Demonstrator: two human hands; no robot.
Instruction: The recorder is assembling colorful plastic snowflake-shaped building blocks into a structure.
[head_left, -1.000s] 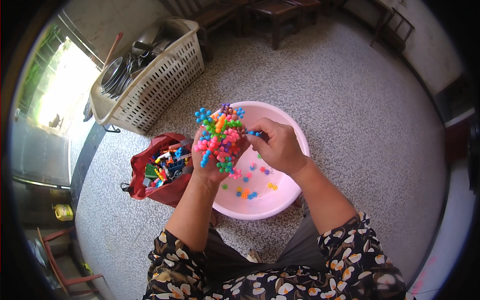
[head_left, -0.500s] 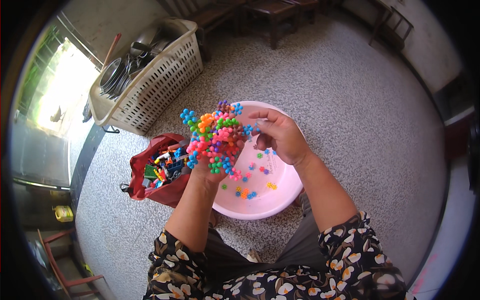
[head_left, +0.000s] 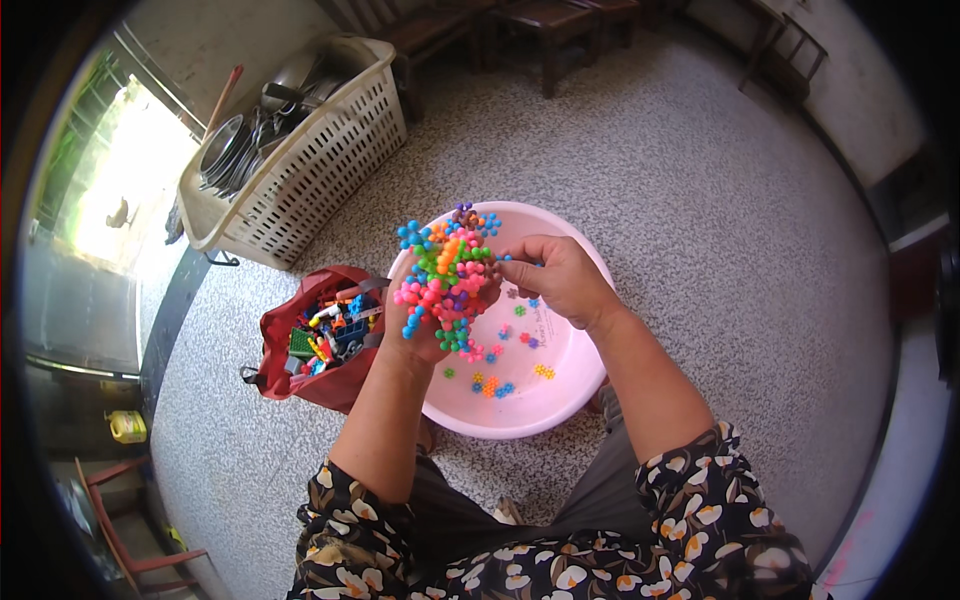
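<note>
A bumpy cluster of joined plastic flower-shaped connector pieces, in many colours, rests in my left hand, whose fingers are mostly hidden behind it. At the cluster's right side my right hand pinches a small blue flower-shaped piece between thumb and forefinger. Only part of that piece shows, and I cannot tell whether it is joined to the cluster. Both hands are above a round pink basin. Several loose flower pieces lie on the basin's floor.
A red fabric bag full of mixed small toys stands left of the basin. Beyond it is a cream slatted plastic basket holding metal pots and pans. Dark wooden furniture lines the back of the speckled floor.
My left hand has turned the cluster and shifted it slightly to the right. My right thumb and forefinger have drawn closer together at the blue piece.
</note>
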